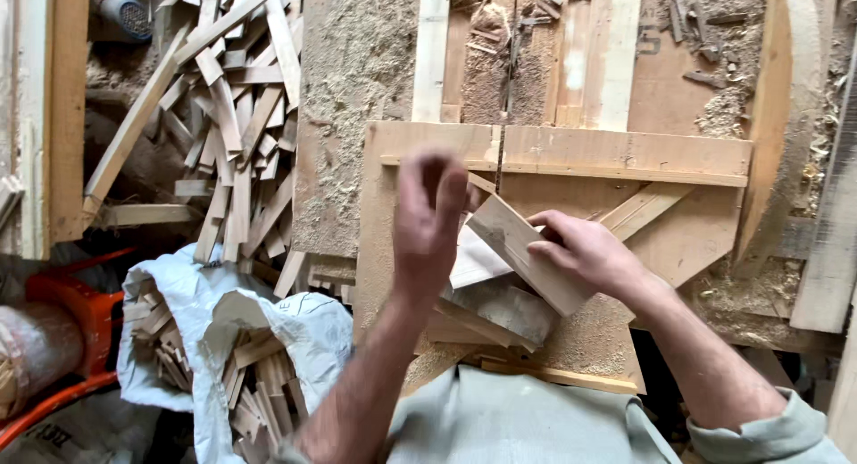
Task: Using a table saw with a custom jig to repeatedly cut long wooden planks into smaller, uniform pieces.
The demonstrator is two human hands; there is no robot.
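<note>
Here, centre of frame: right hand clamped on end of short wood block, tilted above sawdust-covered tabletop. Left hand blurred, raised just left of block, fingers loosely curled, holding nothing visible. Sack of offcuts lower left; scrap pile upper left.

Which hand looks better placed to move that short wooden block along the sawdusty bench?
The right, most likely. The right hand already grips the wooden block by its edge on the bench. The left hand is raised and blurred beside it, and seems to hold nothing.
</note>
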